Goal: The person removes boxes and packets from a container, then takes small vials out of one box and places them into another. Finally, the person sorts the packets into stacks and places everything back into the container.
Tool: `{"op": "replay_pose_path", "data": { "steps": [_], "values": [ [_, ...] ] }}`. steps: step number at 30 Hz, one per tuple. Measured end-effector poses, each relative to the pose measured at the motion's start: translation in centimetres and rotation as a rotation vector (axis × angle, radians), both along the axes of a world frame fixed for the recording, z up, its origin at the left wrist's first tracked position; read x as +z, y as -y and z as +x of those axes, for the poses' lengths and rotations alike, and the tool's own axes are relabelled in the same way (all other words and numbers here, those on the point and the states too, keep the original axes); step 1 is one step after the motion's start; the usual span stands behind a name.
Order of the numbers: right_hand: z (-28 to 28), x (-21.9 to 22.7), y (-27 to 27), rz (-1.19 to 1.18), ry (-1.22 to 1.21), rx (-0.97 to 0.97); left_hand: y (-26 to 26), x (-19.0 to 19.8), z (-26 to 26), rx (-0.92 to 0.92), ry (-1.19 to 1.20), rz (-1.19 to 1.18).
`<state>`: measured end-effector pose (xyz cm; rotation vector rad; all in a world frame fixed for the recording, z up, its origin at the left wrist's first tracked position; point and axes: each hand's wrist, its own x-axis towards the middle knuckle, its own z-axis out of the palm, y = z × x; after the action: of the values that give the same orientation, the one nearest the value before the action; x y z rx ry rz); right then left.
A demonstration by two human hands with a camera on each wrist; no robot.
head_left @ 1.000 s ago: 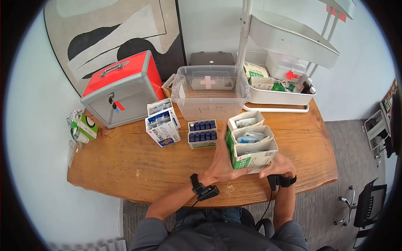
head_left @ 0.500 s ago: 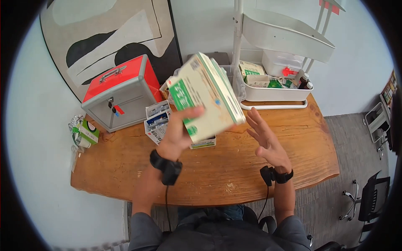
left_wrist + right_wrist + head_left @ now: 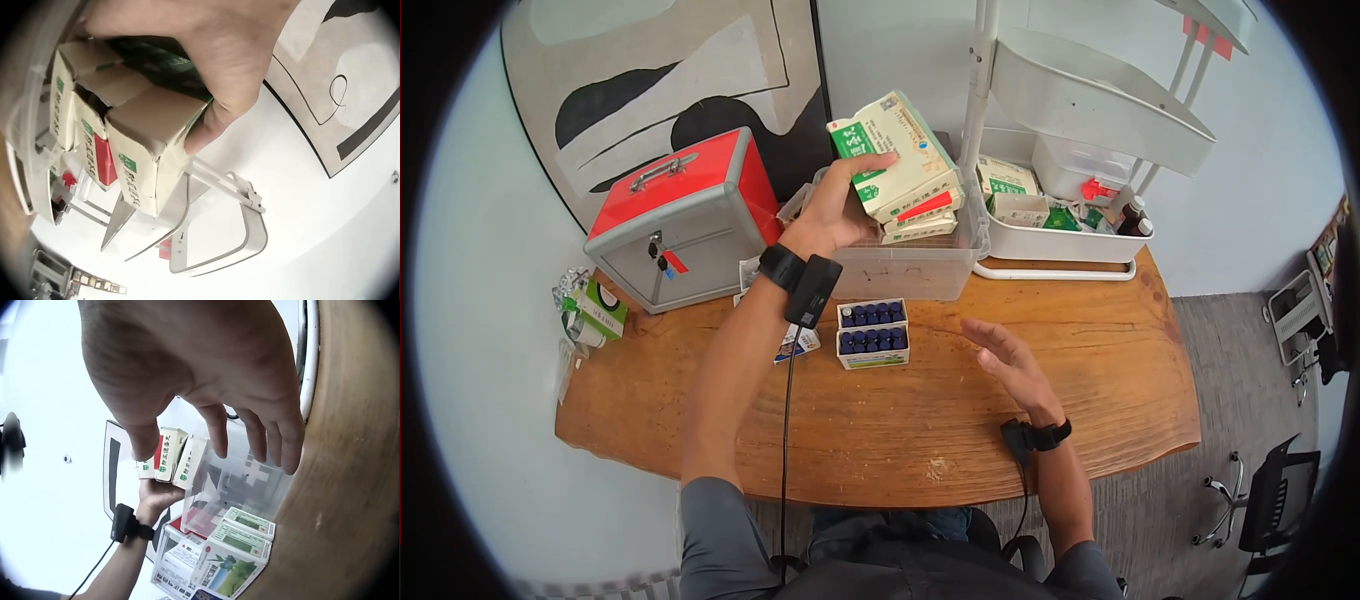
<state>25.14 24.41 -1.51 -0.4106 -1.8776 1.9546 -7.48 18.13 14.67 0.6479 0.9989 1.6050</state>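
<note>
My left hand (image 3: 837,205) grips a stack of three cream-and-green medicine boxes (image 3: 905,150), tipped on their sides over the clear plastic bin (image 3: 900,272). In the left wrist view the thumb and fingers (image 3: 203,134) wrap the boxes' far ends, and one box (image 3: 100,150) carries a red patch. My right hand (image 3: 1015,372) hovers over the table's right half, fingers spread, holding nothing. Between the hands stand two small boxes (image 3: 873,345) of dark blue-capped vials. White medicine boxes (image 3: 802,342) sit left of them, partly behind my left forearm.
A red-and-grey lockable case (image 3: 685,220) stands at the back left, a green box (image 3: 603,307) beside it. At the back right, a white tiered cart (image 3: 1060,240) holds boxes and brown bottles (image 3: 1133,212). Its upper trays overhang the table (image 3: 1090,390).
Both hands gripped the upright boxes near the table's front. The right hand let go; the left tipped the stack over and carried it back and left above the clear bin.
</note>
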Motion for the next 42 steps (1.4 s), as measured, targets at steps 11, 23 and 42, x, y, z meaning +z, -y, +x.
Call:
{"op": "replay_pose_path", "data": {
  "steps": [11,23,42],
  "values": [
    [-0.1,1.6,-2.3,0.022,-0.011,-0.081,-2.9,-0.8,-2.3,-0.113,-0.026,-0.096],
    [-2.4,0.0,-2.0,-0.037,-0.06,-0.261,-3.0,-3.0,-0.8,-0.225,-0.062,-0.197],
    [-4.1,-2.2,-1.2,-0.119,-0.047,-0.131,-5.7,-5.2,-0.7,-0.468,-0.593,-0.644]
  ]
}}
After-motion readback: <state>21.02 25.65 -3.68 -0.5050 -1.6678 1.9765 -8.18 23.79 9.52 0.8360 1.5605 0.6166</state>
